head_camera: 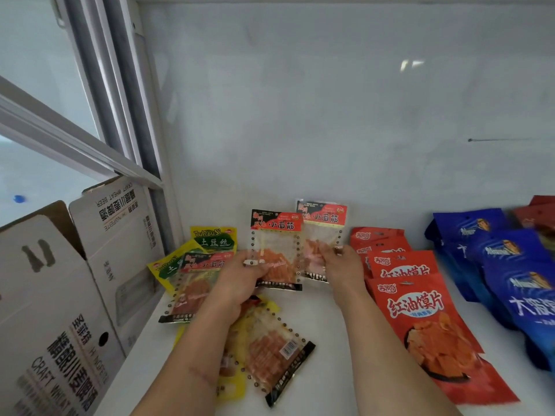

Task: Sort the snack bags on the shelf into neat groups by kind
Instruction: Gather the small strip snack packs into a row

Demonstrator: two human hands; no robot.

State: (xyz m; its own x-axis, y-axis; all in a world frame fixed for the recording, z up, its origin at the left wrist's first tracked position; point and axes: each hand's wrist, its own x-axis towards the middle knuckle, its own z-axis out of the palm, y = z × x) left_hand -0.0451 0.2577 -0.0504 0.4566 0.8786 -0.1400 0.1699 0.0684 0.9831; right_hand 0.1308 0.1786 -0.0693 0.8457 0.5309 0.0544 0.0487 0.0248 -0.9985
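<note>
My left hand point(240, 277) grips the lower part of a clear gluten-strip bag with a red and black header point(276, 235), held upright. My right hand point(339, 265) holds a second bag of the same kind point(322, 223) just behind and right of it, leaning on the back wall. A third such bag point(195, 283) lies at left over two yellow-green potato-shred bags point(214, 238). Another clear bag point(276, 349) lies face down under my left forearm, on top of a yellow bag point(231, 388).
A row of red chip bags point(420, 310) overlaps toward the front, right of my hands. Blue bags point(510, 271) form a row farther right, with dark red packs point(537, 214) behind. An open white beer carton point(90, 280) stands against the shelf's left side.
</note>
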